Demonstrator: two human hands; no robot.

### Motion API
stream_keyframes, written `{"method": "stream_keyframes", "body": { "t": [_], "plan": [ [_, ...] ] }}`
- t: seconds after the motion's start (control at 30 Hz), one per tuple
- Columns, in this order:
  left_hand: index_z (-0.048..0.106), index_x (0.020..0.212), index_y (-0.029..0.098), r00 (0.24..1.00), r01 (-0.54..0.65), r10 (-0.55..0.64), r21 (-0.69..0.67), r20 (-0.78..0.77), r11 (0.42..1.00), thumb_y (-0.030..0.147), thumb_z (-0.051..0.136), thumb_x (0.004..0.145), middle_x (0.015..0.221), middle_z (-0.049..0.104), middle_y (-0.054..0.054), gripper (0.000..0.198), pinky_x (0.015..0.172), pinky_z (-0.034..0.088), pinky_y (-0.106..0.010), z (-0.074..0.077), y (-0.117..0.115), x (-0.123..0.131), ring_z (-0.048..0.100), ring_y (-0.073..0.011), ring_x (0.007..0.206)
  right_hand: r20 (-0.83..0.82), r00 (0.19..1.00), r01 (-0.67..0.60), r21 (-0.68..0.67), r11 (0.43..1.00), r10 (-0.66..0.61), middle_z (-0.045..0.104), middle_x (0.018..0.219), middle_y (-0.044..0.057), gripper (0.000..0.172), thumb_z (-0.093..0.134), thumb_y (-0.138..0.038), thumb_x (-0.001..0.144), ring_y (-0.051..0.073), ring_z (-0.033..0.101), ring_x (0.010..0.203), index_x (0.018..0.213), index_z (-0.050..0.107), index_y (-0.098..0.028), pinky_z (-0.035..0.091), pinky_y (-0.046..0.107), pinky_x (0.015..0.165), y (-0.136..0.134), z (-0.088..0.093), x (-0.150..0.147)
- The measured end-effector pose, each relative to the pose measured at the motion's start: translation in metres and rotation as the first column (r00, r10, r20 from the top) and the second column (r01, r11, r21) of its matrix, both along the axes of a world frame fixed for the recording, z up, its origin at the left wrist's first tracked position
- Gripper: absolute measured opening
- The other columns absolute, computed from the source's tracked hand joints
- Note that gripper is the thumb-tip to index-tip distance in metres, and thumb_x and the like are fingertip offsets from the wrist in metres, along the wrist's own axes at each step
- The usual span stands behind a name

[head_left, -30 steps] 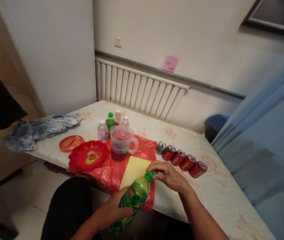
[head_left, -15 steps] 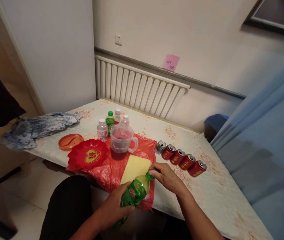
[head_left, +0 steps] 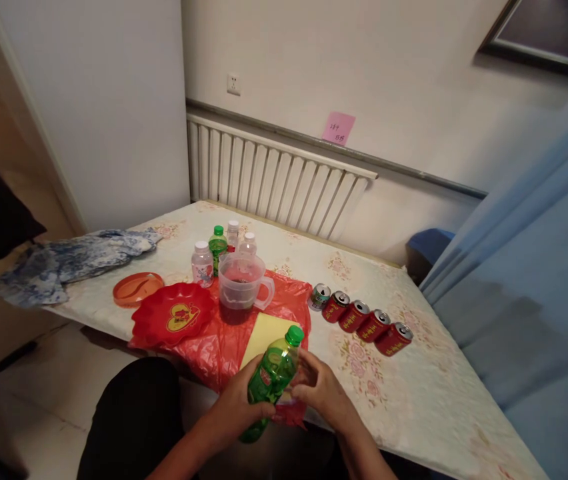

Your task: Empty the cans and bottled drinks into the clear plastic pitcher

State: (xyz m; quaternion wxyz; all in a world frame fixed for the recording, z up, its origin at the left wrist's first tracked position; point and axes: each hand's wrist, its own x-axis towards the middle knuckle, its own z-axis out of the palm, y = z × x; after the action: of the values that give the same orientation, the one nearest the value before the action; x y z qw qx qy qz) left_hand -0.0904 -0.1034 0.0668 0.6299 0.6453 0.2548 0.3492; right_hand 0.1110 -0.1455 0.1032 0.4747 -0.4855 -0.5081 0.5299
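A green soda bottle [head_left: 273,377] with a green cap [head_left: 294,335] is held tilted over the near table edge. My left hand [head_left: 240,407] is wrapped round its lower body. On the bottle's right side, below the neck, my right hand [head_left: 318,392] has its fingers curled against it. The cap is on the bottle and no fingers touch it. Just beyond the bottle lie a yellow sheet [head_left: 266,335] and a red plastic bag [head_left: 224,340]. On the bag stands a clear measuring jug [head_left: 241,288] with dark liquid.
A red heart plate [head_left: 173,315] and an orange dish [head_left: 138,289] lie left of the jug. Several small bottles [head_left: 218,248] stand behind it. Several cans [head_left: 359,317] lie in a row on the table [head_left: 424,393]. A blue cloth [head_left: 69,261] hangs at the left edge.
My right hand left the cap and dropped to the bottle's side. The bottle was raised and stands more upright, still in my left hand.
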Motion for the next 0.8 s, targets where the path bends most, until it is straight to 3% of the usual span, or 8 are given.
{"method": "stream_keyframes", "body": {
  "t": [0.07,0.2,0.37,0.47,0.63,0.73,0.8],
  "plan": [
    [0.046,0.137,0.02,1.0,0.0,0.0,-0.003,0.014,1.0,0.024,0.078,0.063,0.129,0.061,-0.008,0.081,0.101,0.045,-0.038,-0.001,0.002,0.008,0.058,-0.0279,0.114,-0.041,0.999,0.019,0.003,1.0,-0.019,0.07,0.111,0.004,0.06,0.074,-0.017,0.063,0.024,0.067,0.097,0.121,0.061,-0.022,0.053,0.037,0.086,-0.007,-0.005,-0.013],
    [0.046,0.136,0.02,0.999,-0.019,0.019,0.025,-0.03,1.0,0.017,0.077,0.06,0.126,0.062,-0.008,0.083,0.099,0.045,-0.038,-0.001,0.006,0.023,0.058,-0.0281,0.114,0.032,0.981,0.192,-0.017,0.981,-0.192,0.073,0.101,0.004,0.054,0.072,-0.014,0.061,0.025,0.068,0.092,0.115,0.063,-0.019,0.054,0.037,0.084,-0.01,-0.013,-0.024],
    [0.047,0.136,0.021,0.998,0.051,-0.049,0.07,-0.031,0.996,0.021,0.078,0.062,0.126,0.063,-0.006,0.08,0.098,0.046,-0.036,0.004,0.01,0.038,0.059,-0.0267,0.112,0.054,0.948,0.311,0.031,0.95,-0.313,0.074,0.097,0.003,0.049,0.073,-0.012,0.059,0.024,0.068,0.09,0.107,0.065,-0.019,0.053,0.035,0.083,-0.007,-0.017,-0.013],
    [0.044,0.14,0.02,0.997,0.047,-0.04,0.098,-0.069,0.994,0.028,0.078,0.065,0.132,0.059,-0.009,0.082,0.101,0.045,-0.038,-0.005,0.016,0.047,0.057,-0.0276,0.116,-0.024,0.94,0.34,0.061,0.938,-0.339,0.074,0.101,0.003,0.048,0.077,-0.014,0.059,0.024,0.068,0.094,0.105,0.065,-0.02,0.052,0.036,0.086,-0.005,-0.016,0.004],
    [0.056,0.124,0.013,0.92,-0.231,0.293,0.244,-0.261,0.942,0.039,0.055,0.085,0.115,0.066,-0.015,0.047,0.094,0.049,-0.042,-0.04,0.044,0.05,0.063,-0.0261,0.103,-0.071,0.898,0.439,0.088,0.894,-0.434,0.074,0.099,0.005,0.047,0.083,-0.023,0.058,0.026,0.068,0.094,0.103,0.067,-0.019,0.052,0.039,0.086,-0.004,-0.011,0.052],
    [0.058,0.116,0.013,0.826,-0.276,0.46,0.48,-0.324,0.833,0.038,0.044,0.092,0.107,0.067,-0.013,0.037,0.093,0.05,-0.044,-0.059,0.065,0.043,0.063,-0.0254,0.101,-0.052,0.84,0.542,0.115,0.833,-0.54,0.074,0.1,0.005,0.051,0.085,-0.024,0.055,0.027,0.067,0.095,0.103,0.068,-0.02,0.051,0.041,0.088,-0.002,-0.011,0.085],
    [0.059,0.111,0.015,0.759,-0.245,0.557,0.645,-0.337,0.724,0.037,0.042,0.094,0.103,0.067,-0.012,0.033,0.092,0.051,-0.045,-0.07,0.077,0.038,0.063,-0.0257,0.099,-0.067,0.811,0.585,0.117,0.803,-0.581,0.074,0.101,0.005,0.055,0.087,-0.024,0.052,0.028,0.068,0.094,0.104,0.068,-0.02,0.051,0.042,0.088,0.001,-0.013,0.105]
  ]
}}
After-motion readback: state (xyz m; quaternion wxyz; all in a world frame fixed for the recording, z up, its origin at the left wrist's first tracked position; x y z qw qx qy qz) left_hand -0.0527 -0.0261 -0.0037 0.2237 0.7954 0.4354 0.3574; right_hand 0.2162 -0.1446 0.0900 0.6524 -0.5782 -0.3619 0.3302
